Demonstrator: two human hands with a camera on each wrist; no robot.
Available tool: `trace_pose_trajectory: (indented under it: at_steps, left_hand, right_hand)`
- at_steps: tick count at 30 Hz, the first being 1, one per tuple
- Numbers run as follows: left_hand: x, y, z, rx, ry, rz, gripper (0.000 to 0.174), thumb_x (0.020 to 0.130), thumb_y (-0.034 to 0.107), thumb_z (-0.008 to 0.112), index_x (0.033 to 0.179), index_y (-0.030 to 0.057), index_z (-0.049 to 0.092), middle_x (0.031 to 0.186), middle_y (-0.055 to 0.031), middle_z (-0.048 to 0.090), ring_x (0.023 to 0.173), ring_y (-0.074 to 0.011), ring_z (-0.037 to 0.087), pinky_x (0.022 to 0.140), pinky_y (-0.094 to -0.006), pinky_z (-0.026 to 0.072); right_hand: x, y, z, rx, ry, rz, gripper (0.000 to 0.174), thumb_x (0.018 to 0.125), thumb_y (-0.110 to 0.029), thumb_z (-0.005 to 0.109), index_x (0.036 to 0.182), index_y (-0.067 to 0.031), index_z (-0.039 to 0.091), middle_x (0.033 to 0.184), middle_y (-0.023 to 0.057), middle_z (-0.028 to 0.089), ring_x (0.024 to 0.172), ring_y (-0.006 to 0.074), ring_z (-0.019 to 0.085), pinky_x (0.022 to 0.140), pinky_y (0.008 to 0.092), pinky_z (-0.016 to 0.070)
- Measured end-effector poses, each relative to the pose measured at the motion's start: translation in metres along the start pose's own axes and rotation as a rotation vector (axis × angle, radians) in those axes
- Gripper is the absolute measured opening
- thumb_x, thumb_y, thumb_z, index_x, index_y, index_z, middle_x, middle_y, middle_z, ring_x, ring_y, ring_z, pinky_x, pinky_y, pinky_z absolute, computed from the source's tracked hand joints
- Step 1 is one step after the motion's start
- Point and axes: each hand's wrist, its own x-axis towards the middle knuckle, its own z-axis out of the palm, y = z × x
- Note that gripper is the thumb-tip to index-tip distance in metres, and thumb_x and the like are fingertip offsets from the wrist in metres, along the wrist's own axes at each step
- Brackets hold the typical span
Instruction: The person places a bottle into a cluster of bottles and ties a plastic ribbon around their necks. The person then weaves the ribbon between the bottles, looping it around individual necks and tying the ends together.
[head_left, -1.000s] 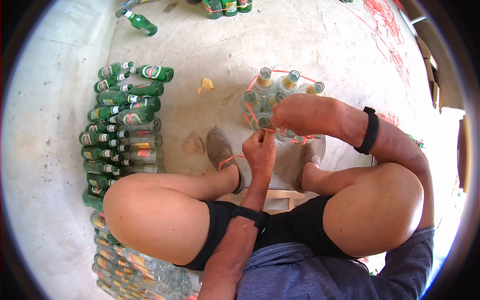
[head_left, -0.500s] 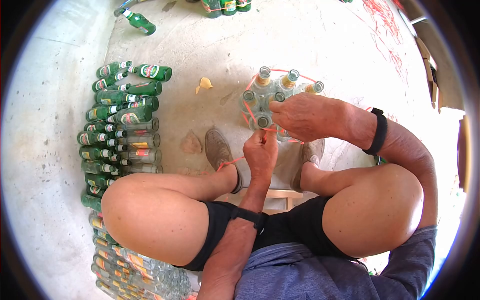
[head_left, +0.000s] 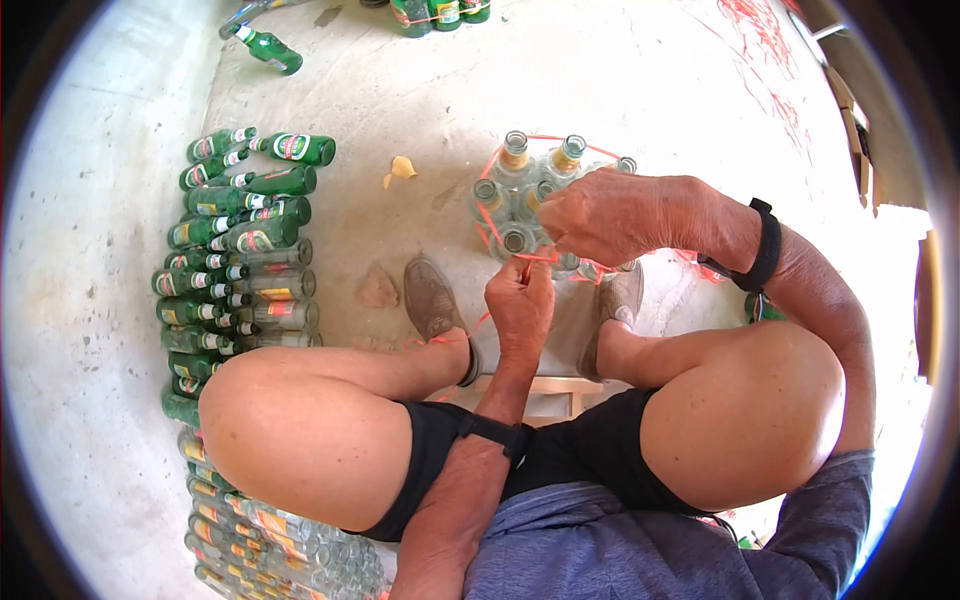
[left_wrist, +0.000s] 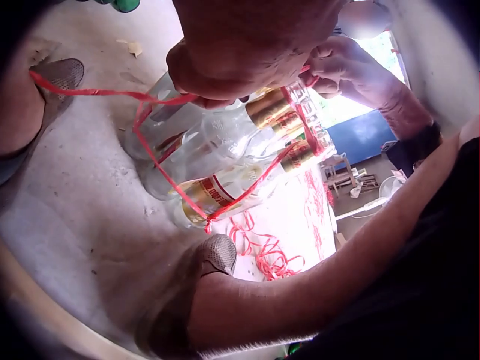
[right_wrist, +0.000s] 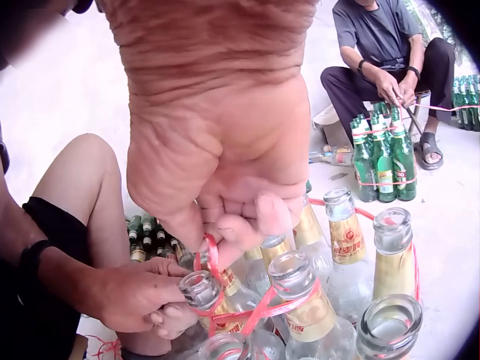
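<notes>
A bundle of clear glass bottles (head_left: 514,172) stands upright on the floor between the feet, with gold neck labels and red plastic cord (right_wrist: 270,309) round it. My left hand (head_left: 522,305) pinches the cord at the near side of the bundle, beside a bottle mouth. Above the bottle necks, my right hand (head_left: 605,220) has its fingers curled in, pinching a loop of the cord, as the right wrist view shows. In the left wrist view, a second line of cord (left_wrist: 171,180) runs low round the bottles, and a strand stretches from the left hand toward the left shoe.
Green bottles (head_left: 265,240) lie in rows on the left, with clear ones nearer. One green bottle (head_left: 270,50) lies apart at the far left. Loose red cord (head_left: 765,60) is strewn at the far right. Another person (right_wrist: 386,52) sits behind a bundle of green bottles (right_wrist: 386,165).
My right wrist has swung a little outward to the right, while its fingers stay over the bottle necks. The left hand keeps pinching the cord in nearly the same spot. The head view has shifted slightly.
</notes>
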Motion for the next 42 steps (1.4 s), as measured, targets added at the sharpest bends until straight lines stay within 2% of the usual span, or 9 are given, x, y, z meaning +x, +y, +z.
trace_pose_trajectory:
  at_steps: [3, 6, 15, 21, 24, 27, 31, 36, 42]
  left_hand:
    - [0.000, -0.001, 0.001, -0.051, -0.004, -0.008, 0.027, 0.101, 0.021, 0.078, 0.088, -0.0032, 0.076, 0.065, 0.0062, 0.049, 0.064, -0.0055, 0.041, 0.056, -0.0299, 0.0371]
    - [-0.002, 0.004, 0.001, -0.088, -0.014, -0.026, 0.027, 0.102, 0.019, 0.076, 0.086, -0.0023, 0.075, 0.066, 0.0079, 0.049, 0.065, -0.0044, 0.041, 0.056, -0.0285, 0.0361]
    - [-0.002, 0.007, -0.001, -0.123, -0.048, -0.016, 0.027, 0.103, 0.016, 0.074, 0.083, -0.0013, 0.070, 0.069, 0.0086, 0.050, 0.066, -0.0034, 0.041, 0.057, -0.0274, 0.0341]
    - [-0.002, 0.002, -0.003, -0.113, -0.062, -0.002, 0.023, 0.103, 0.015, 0.074, 0.087, -0.0018, 0.072, 0.070, 0.0081, 0.051, 0.067, -0.0035, 0.042, 0.057, -0.0274, 0.0349]
    - [0.000, -0.002, -0.002, -0.111, -0.054, 0.009, 0.023, 0.101, 0.014, 0.074, 0.085, -0.0019, 0.070, 0.071, 0.0075, 0.051, 0.068, -0.0040, 0.042, 0.058, -0.0278, 0.0361]
    - [0.001, -0.007, -0.004, -0.081, -0.055, 0.022, 0.026, 0.100, 0.013, 0.075, 0.081, -0.0015, 0.065, 0.071, 0.0069, 0.050, 0.069, -0.0046, 0.043, 0.058, -0.0284, 0.0374]
    - [0.000, -0.004, -0.004, -0.055, -0.053, 0.013, 0.030, 0.099, 0.014, 0.074, 0.077, -0.0009, 0.059, 0.070, 0.0063, 0.048, 0.069, -0.0048, 0.042, 0.059, -0.0290, 0.0376]
    - [0.000, -0.007, -0.004, -0.062, -0.066, 0.015, 0.029, 0.099, 0.013, 0.074, 0.078, -0.0014, 0.060, 0.069, 0.0057, 0.047, 0.068, -0.0052, 0.041, 0.058, -0.0287, 0.0367]
    - [-0.001, -0.001, -0.001, -0.081, -0.065, 0.013, 0.026, 0.099, 0.012, 0.074, 0.081, -0.0023, 0.063, 0.069, 0.0061, 0.046, 0.067, -0.0050, 0.039, 0.058, -0.0289, 0.0355]
  right_hand:
    - [-0.002, -0.003, -0.006, 0.142, -0.013, 0.059, 0.020, 0.098, -0.021, 0.066, 0.091, -0.0012, 0.064, 0.077, 0.0191, 0.065, 0.076, 0.0399, 0.067, 0.071, 0.0516, 0.0518]
    - [-0.003, 0.001, -0.011, 0.165, -0.018, 0.104, 0.021, 0.097, -0.022, 0.066, 0.093, -0.0015, 0.067, 0.075, 0.0184, 0.066, 0.073, 0.0375, 0.067, 0.071, 0.0484, 0.0522]
    - [-0.006, 0.010, -0.025, 0.131, -0.016, 0.240, 0.025, 0.088, -0.022, 0.073, 0.081, 0.0019, 0.071, 0.070, 0.0146, 0.070, 0.065, 0.0287, 0.067, 0.063, 0.0433, 0.0519]
    - [-0.013, 0.026, -0.031, 0.101, -0.104, 0.171, 0.021, 0.083, -0.019, 0.076, 0.083, 0.0014, 0.073, 0.068, 0.0127, 0.070, 0.062, 0.0256, 0.066, 0.061, 0.0414, 0.0515]
    - [-0.021, 0.025, -0.031, 0.124, -0.059, 0.260, 0.018, 0.082, -0.017, 0.074, 0.085, 0.0003, 0.075, 0.070, 0.0130, 0.071, 0.063, 0.0266, 0.066, 0.062, 0.0419, 0.0516]
    - [-0.031, 0.024, -0.023, 0.200, 0.075, 0.267, 0.016, 0.082, -0.017, 0.073, 0.085, -0.0005, 0.074, 0.070, 0.0136, 0.071, 0.064, 0.0284, 0.067, 0.062, 0.0425, 0.0519]
    - [-0.039, 0.026, -0.012, 0.152, 0.173, 0.300, 0.017, 0.086, -0.017, 0.072, 0.087, -0.0007, 0.072, 0.070, 0.0141, 0.069, 0.065, 0.0294, 0.068, 0.063, 0.0432, 0.0527]
    - [-0.042, 0.032, 0.000, 0.225, 0.259, 0.351, 0.013, 0.092, -0.013, 0.068, 0.093, -0.0004, 0.070, 0.070, 0.0143, 0.069, 0.065, 0.0290, 0.068, 0.064, 0.0422, 0.0536]
    - [-0.045, 0.038, 0.018, 0.225, 0.427, 0.271, 0.010, 0.094, -0.008, 0.064, 0.094, 0.0012, 0.067, 0.078, 0.0180, 0.069, 0.072, 0.0333, 0.069, 0.070, 0.0436, 0.0554]
